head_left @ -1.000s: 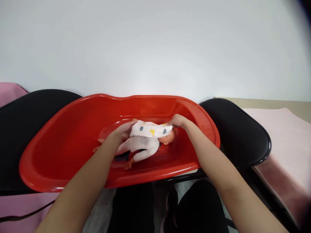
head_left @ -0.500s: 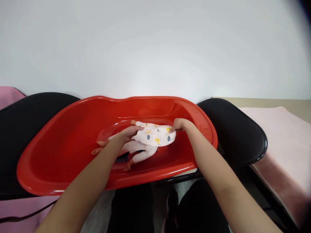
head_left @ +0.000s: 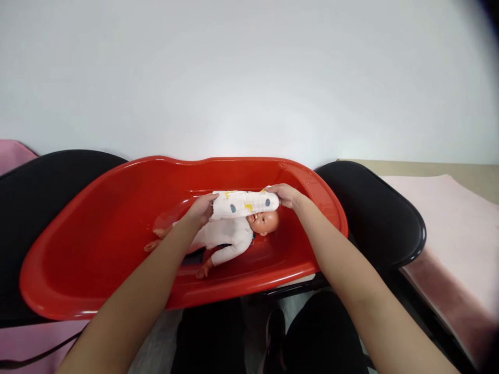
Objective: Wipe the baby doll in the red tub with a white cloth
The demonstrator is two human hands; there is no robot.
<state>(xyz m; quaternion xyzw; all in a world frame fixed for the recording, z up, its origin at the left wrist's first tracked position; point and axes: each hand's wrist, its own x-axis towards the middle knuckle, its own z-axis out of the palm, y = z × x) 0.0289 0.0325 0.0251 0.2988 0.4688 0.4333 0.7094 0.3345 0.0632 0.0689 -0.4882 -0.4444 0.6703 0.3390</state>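
Observation:
A baby doll (head_left: 230, 234) in a white outfit lies on its back in a red baby bathtub (head_left: 97, 249), head to the right and feet to the left. Above its chest and part of its face I hold a white cloth (head_left: 242, 204) printed with yellow and grey-blue shapes, folded into a long band. My left hand (head_left: 203, 209) grips the cloth's left end. At the other end, beside the doll's head, my right hand (head_left: 286, 195) pinches it. The doll's far arm is hidden by the cloth, and my left forearm covers part of its legs.
Black chair seats (head_left: 374, 213) flank the tub on both sides. A pale pink mat (head_left: 448, 218) lies on a surface at the right. The grey-white wall (head_left: 249, 78) rises directly behind the tub. My dark-clad legs are below its near rim.
Both hands have shifted slightly up and away with the cloth, which now forms a narrower band. The doll's head, covered before, now shows beneath it.

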